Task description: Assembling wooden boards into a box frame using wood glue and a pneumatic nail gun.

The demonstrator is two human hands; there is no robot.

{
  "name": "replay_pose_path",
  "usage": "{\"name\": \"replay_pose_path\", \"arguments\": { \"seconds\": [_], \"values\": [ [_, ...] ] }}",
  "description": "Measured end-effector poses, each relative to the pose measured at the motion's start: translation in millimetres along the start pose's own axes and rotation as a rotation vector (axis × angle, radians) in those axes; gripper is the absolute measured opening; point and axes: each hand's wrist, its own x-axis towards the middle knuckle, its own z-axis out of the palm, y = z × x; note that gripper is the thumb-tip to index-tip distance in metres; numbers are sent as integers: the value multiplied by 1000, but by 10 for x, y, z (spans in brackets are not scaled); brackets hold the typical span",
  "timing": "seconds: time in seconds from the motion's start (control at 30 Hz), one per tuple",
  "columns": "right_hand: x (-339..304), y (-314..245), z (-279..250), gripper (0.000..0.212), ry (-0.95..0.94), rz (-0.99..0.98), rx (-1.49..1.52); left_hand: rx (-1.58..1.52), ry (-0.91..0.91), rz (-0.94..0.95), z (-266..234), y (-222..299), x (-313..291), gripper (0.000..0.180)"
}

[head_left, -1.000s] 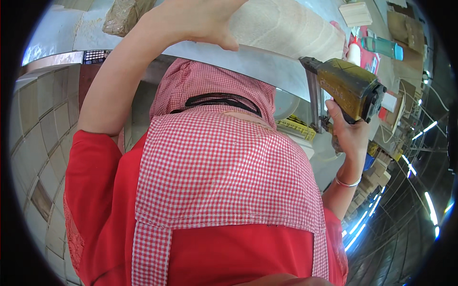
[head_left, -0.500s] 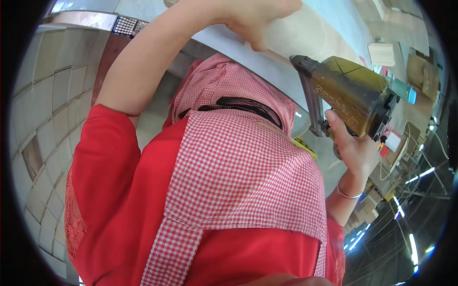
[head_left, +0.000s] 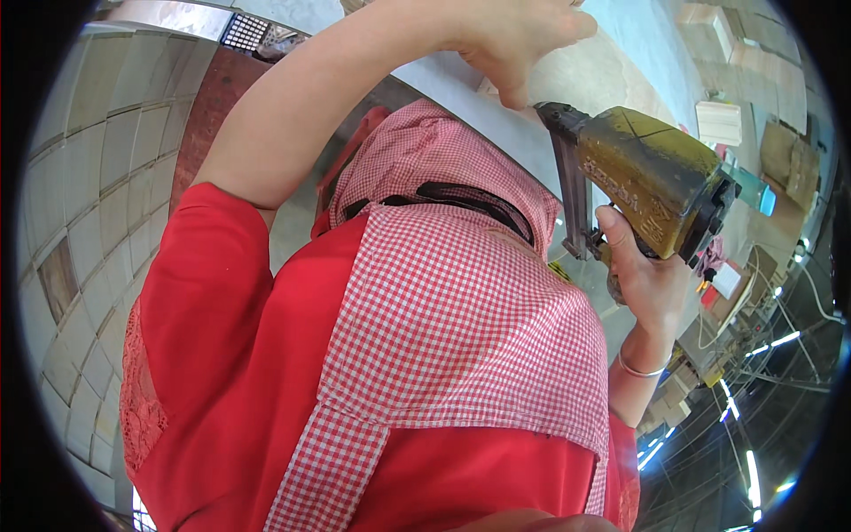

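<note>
My right hand (head_left: 651, 279) is wrapped round the handle of a nail gun (head_left: 651, 177) with a worn, dark yellow body and a black magazine. The gun's black nose points left and sits at the near edge of a pale wooden board (head_left: 603, 75). At the top of the view my left hand (head_left: 523, 40) is over the board. Its thumb is spread down toward the near edge, close to the gun's nose, and its other fingers reach right. Part of that hand is cut off by the frame. A light blue-green fitting (head_left: 753, 191) is at the gun's rear end.
The board lies on a pale worktop (head_left: 452, 80) in front of me. Beyond the gun are a stack of light wood pieces (head_left: 718, 122) and brown cardboard (head_left: 789, 160). A dark perforated item (head_left: 244, 33) sits at the far left. Cables hang at the right.
My left hand has shifted right, bringing its thumb close to the gun's nose. My right hand and the nail gun have barely moved. The whole view has shifted slightly.
</note>
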Motion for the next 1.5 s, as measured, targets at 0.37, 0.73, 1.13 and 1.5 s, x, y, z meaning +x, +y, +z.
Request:
{"name": "replay_pose_path", "arguments": {
  "seconds": [0.37,0.73,1.13,1.5],
  "values": [
    [21,61,-49,37,83,-287,-13,153,272,-68,393,108,-254,91],
    [-517,627,-727,39,373,334,-146,-465,266,-130,1332,738,39,60],
    [-860,775,-864,36,264,467,57,39,471,-427,530,-1430,2325,32],
    [-690,865,-835,33,203,491,138,-28,480,-416,554,-1486,2318,31]
  ]
}}
